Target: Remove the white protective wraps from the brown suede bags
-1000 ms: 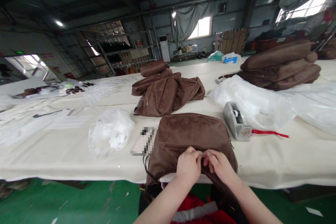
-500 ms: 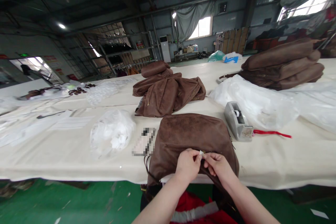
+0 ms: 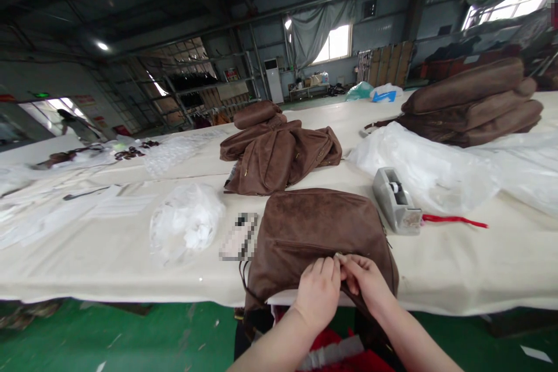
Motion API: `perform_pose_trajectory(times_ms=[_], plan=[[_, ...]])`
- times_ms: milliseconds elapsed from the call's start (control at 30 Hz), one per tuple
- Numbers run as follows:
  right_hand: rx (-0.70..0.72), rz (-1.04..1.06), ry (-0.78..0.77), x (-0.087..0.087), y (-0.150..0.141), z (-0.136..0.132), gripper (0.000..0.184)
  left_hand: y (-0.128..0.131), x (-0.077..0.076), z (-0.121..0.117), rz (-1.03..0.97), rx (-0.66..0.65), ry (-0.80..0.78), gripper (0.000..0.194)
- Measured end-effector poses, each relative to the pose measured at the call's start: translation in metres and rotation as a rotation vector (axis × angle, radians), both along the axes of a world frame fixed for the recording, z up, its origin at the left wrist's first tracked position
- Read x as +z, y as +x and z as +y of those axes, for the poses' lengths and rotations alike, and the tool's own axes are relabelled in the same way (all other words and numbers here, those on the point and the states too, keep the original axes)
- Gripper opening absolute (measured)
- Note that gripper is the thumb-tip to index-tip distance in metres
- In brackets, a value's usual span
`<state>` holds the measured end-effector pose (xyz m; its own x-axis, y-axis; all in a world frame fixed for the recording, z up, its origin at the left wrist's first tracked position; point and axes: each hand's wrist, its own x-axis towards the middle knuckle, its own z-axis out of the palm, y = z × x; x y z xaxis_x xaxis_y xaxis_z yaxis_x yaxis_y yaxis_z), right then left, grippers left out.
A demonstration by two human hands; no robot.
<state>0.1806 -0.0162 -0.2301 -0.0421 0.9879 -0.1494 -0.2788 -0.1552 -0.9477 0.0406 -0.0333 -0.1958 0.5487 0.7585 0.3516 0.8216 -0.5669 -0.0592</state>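
Hands (image 3: 319,290) pinching a small pale piece (image 3: 337,256), brown bag (image 3: 325,219) beneath, mottled, leather-like, rounded corners

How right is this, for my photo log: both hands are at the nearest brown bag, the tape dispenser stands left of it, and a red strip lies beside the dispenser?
Left is wrong: the head view shows the tape dispenser right of the nearest brown bag. The left hand and right hand are at the bag, and the red strip lies beside the dispenser.
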Motion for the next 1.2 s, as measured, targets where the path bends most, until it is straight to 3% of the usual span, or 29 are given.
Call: perform_pose_trajectory(times_ms=[100,233,300,367,467,533,633,700,733,833,933,1033,1200], plan=[[-0.016,-0.019,-0.023,0.001,0.000,0.000,0.040,-0.002,0.004,0.002,-0.271,0.037,-0.160,0.028],[-0.035,-0.090,-0.028,-0.001,-0.003,0.001,0.042,0.002,0.004,0.014,-0.719,0.246,-0.586,0.036],[-0.036,-0.158,-0.016,-0.001,-0.004,0.001,0.042,0.004,0.000,0.020,-0.824,0.225,-0.761,0.032],[0.002,-0.283,0.020,0.004,-0.002,0.001,0.042,0.006,-0.006,0.024,-0.911,0.185,-0.838,0.024],[0.045,-0.610,0.163,0.022,0.021,0.006,0.040,0.006,-0.015,0.030,-1.006,0.240,-0.920,0.019],[-0.121,-0.841,0.264,0.039,0.053,0.015,0.036,0.005,-0.020,0.034,-1.049,0.283,-0.989,0.019],[-0.569,-1.105,0.299,0.065,0.117,0.041,0.032,0.004,-0.025,0.039,-1.067,0.292,-1.035,0.027],[-0.684,-1.236,0.255,0.075,0.158,0.062,0.034,0.003,-0.027,0.041,-1.057,0.286,-1.033,0.033],[-0.653,-1.270,0.202,0.077,0.175,0.073,0.034,0.003,-0.028,0.042,-1.055,0.281,-1.030,0.034],[-0.464,-1.248,0.078,0.074,0.205,0.096,0.030,0.002,-0.033,0.043,-1.068,0.253,-1.023,0.034],[-0.381,-1.158,0.049,0.064,0.211,0.105,0.024,0.002,-0.038,0.043,-1.092,0.232,-1.026,0.032],[-0.371,-1.048,0.024,0.052,0.208,0.105,0.022,0.001,-0.040,0.043,-1.096,0.232,-1.032,0.030],[-0.451,-0.901,0.080,0.039,0.201,0.095,0.040,0.001,-0.038,0.043,-1.076,0.242,-1.033,0.028]])
